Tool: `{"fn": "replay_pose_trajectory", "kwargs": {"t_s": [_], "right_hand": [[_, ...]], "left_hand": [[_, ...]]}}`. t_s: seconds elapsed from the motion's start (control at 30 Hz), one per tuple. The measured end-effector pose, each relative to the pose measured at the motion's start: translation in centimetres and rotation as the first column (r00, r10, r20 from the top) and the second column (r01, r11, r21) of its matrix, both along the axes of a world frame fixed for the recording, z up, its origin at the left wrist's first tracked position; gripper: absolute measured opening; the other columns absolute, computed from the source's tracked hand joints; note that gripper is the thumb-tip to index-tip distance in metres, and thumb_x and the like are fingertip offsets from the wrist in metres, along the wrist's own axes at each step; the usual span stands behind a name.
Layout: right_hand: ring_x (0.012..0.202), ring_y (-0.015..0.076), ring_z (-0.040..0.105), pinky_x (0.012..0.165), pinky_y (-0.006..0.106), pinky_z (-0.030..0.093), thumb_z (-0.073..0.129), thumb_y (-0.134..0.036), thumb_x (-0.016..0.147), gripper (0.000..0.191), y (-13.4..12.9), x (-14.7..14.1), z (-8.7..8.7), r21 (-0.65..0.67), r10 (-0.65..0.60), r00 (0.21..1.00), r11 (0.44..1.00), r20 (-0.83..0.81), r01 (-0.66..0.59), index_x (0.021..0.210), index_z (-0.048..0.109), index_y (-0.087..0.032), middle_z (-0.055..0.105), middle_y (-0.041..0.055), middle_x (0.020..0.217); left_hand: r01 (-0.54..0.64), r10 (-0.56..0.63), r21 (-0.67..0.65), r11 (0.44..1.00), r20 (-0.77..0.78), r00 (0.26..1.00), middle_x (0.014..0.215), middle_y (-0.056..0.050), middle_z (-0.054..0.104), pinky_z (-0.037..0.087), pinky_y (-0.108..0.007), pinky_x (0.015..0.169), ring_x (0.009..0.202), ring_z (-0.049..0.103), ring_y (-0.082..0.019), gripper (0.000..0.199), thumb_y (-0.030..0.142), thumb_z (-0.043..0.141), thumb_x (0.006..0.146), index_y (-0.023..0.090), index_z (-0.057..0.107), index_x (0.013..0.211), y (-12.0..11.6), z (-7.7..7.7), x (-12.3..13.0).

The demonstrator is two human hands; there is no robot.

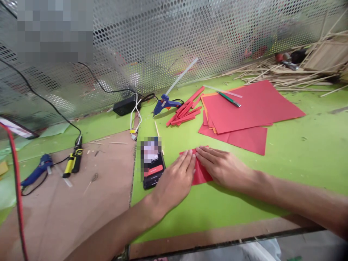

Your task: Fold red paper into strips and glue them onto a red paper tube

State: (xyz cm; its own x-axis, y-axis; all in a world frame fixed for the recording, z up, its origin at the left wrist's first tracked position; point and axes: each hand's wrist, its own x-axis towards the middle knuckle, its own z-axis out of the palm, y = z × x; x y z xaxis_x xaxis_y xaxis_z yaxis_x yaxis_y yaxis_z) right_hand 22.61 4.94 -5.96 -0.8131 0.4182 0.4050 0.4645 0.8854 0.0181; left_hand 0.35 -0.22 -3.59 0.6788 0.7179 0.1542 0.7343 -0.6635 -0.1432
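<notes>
Pressing on the small red paper (201, 175) on the green counter (214, 214) with left hand (177, 177) and right hand (227, 167), both flattened rather than gripping, nearly meeting at the tips. Best, probably, to crease firmly and evenly, clear of the phone (153, 174) beside the left hand and the red strips (185, 113) farther off.

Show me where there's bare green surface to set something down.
Green surface looks bare between the red sheets and right forearm, and between the small red paper and brown near edge. It's crowded further back, with the glue gun and red strips, and beside the left hand, where the phone lies.
</notes>
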Motion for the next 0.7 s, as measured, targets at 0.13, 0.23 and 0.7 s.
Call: {"fn": "replay_pose_trajectory", "kwargs": {"t_s": [0.13, 0.23, 0.7], "right_hand": [[0.129, 0.035, 0.07, 0.109, 0.047, 0.062, 0.048, -0.008, 0.096, 0.046, -0.3, -0.1, 0.0, -0.016, -0.009, 1.0, 1.0, 0.003, 0.009, 0.137, 0.066, 0.002, 0.068, 0.0269, 0.14], [0.127, 0.0361, 0.071, 0.108, 0.047, 0.063, 0.049, -0.009, 0.097, 0.044, -0.5, -0.1, 0.1, -0.013, -0.011, 1.0, 1.0, 0.003, 0.011, 0.135, 0.067, 0.004, 0.068, 0.0274, 0.139], [0.133, 0.0371, 0.067, 0.114, 0.05, 0.058, 0.049, -0.007, 0.095, 0.049, 0.2, 0.1, 0.2, -0.097, 0.029, 0.999, 0.995, -0.022, -0.031, 0.14, 0.062, 0.006, 0.065, 0.0285, 0.143]], "left_hand": [[-0.006, 0.006, -0.002, 1.0, -0.005, 1.0, 0.153, -0.028, 0.055, 0.053, -0.047, 0.12, 0.144, 0.057, -0.035, 0.049, 0.004, 0.043, 0.102, -0.007, 0.053, 0.148, -0.3, 0.0, 0.1], [-0.011, 0.011, -0.003, 1.0, -0.025, 1.0, 0.154, -0.03, 0.054, 0.053, -0.047, 0.12, 0.144, 0.057, -0.036, 0.049, 0.005, 0.042, 0.101, -0.008, 0.053, 0.148, -0.4, 0.0, 0.3], [-0.035, 0.035, 0.004, 0.999, 0.013, 0.999, 0.151, -0.027, 0.059, 0.054, -0.046, 0.118, 0.141, 0.061, -0.034, 0.044, 0.012, 0.041, 0.108, -0.006, 0.059, 0.144, 0.1, 0.3, 0.1]]}}
